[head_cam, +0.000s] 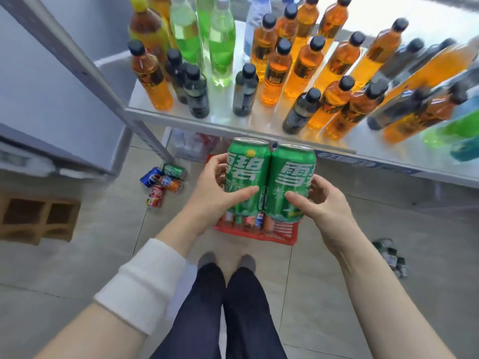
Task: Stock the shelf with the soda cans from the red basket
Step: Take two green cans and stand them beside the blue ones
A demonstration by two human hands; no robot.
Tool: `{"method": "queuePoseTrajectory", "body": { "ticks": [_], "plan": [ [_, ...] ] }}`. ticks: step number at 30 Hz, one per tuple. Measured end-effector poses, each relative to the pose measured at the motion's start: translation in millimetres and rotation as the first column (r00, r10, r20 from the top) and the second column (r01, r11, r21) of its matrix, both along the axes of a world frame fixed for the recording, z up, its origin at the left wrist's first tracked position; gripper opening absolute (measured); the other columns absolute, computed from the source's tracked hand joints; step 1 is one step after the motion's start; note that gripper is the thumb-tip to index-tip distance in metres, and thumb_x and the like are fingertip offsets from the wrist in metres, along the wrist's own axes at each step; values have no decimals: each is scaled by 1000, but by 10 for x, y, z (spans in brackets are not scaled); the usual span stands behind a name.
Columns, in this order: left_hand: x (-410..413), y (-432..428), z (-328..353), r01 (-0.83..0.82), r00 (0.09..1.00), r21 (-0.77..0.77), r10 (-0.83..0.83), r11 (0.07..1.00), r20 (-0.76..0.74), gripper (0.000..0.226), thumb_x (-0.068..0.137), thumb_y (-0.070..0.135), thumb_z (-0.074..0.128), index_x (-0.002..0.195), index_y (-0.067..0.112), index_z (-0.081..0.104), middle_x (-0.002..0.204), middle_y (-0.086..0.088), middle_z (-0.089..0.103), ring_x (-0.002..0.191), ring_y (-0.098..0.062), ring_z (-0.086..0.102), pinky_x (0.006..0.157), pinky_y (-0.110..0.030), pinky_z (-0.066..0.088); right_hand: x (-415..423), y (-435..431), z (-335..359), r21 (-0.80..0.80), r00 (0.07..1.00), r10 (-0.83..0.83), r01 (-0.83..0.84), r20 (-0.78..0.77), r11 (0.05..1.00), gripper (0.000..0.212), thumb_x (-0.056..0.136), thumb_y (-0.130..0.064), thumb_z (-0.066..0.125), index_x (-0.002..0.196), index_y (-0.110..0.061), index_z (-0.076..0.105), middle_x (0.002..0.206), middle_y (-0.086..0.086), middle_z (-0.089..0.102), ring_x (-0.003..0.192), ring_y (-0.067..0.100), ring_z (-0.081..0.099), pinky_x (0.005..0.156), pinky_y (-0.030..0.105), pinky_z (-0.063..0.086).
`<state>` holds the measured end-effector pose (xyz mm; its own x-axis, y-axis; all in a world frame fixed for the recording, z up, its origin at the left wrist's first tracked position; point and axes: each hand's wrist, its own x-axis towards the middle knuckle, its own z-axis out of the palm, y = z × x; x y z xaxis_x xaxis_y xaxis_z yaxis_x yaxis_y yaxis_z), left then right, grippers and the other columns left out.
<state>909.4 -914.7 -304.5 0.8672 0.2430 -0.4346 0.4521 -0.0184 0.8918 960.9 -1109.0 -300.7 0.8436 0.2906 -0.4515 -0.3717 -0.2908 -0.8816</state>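
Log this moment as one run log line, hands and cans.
left hand: holds left green can | right hand: holds right green can | cans upright, side by side above red basket | shelf: bottles only

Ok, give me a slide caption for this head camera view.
Left hand and right hand each lift a green soda can above the red basket.
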Motion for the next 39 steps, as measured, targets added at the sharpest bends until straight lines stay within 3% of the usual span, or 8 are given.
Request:
{"method": "queuePoseTrajectory", "body": {
  "ticks": [6, 9, 12, 15, 19, 27, 32, 39],
  "plan": [
    [-59, 271, 1040, 51, 976, 56, -61, 997, 207, 64, 66, 19, 80, 116, 26, 41, 108, 11, 58, 95, 4, 59, 77, -10, 50, -163, 250, 1077, 29, 985, -66, 63, 160, 998, 66, 54, -37, 79, 113, -15, 61, 101, -6, 71, 91, 6, 66, 74, 22, 51],
    [-22, 379, 1510, 76, 949, 78, -96, 994, 299, 70, 63, 26, 82, 120, 25, 41, 115, 5, 57, 104, -9, 59, 83, -22, 54, -164, 339, 1554, 37, 963, -80, 73, 257, 997, 78, 48, -50, 76, 117, -18, 59, 108, -5, 69, 101, 11, 64, 82, 28, 51],
    [67, 474, 1962, 82, 916, 114, -120, 990, 382, 80, 52, 42, 85, 119, 26, 43, 115, 2, 60, 104, -15, 61, 83, -34, 56, -87, 386, 1963, 67, 937, -86, 68, 339, 995, 73, 48, -51, 78, 112, -20, 61, 107, -5, 69, 102, 14, 63, 85, 34, 52],
    [230, 533, 2332, 99, 879, 164, -163, 981, 447, 77, 51, 44, 85, 115, 31, 43, 115, 3, 60, 103, -16, 62, 82, -33, 56, 75, 398, 2304, 68, 904, -84, 61, 419, 996, 76, 45, -57, 81, 110, -21, 61, 108, -2, 69, 106, 18, 62, 94, 43, 49],
    [554, 544, 2745, 65, 829, 174, -151, 983, 539, 73, 49, 34, 79, 111, 28, 42, 112, 2, 58, 102, -15, 61, 75, -20, 55, 453, 405, 2703, 83, 857, -82, 46, 509, 996, 82, 38, -61, 82, 107, -22, 61, 106, -1, 70, 104, 19, 63, 91, 43, 50],
    [1342, 687, 3267, -55, 763, 340, -181, 939, 621, 70, 63, 20, 81, 120, 21, 40, 104, 14, 50, 95, 0, 54, 70, -13, 54, 1314, 592, 3238, 52, 782, -15, -22, 623, 998, 75, 47, -47, 81, 112, -19, 57, 108, -2, 66, 103, 17, 61, 86, 42, 54],
    [1823, 881, 3353, -98, 761, 371, -170, 923, 625, 74, 64, 17, 81, 124, 12, 39, 100, 14, 50, 88, 2, 54, 67, -10, 52, 1817, 849, 3303, 49, 754, -6, -35, 657, 998, 61, 58, -32, 81, 110, -19, 53, 108, -2, 63, 96, 9, 59, 79, 27, 52],
    [2560, 1276, 3351, -79, 768, 372, -181, 925, 614, 78, 63, 10, 82, 126, 18, 35, 100, 10, 50, 89, 2, 55, 80, -26, 55, 2524, 1294, 3295, 52, 768, -32, -2, 640, 999, 58, 62, -21, 83, 110, -18, 50, 103, -5, 58, 92, 9, 55, 73, 25, 49]
  ]
}}
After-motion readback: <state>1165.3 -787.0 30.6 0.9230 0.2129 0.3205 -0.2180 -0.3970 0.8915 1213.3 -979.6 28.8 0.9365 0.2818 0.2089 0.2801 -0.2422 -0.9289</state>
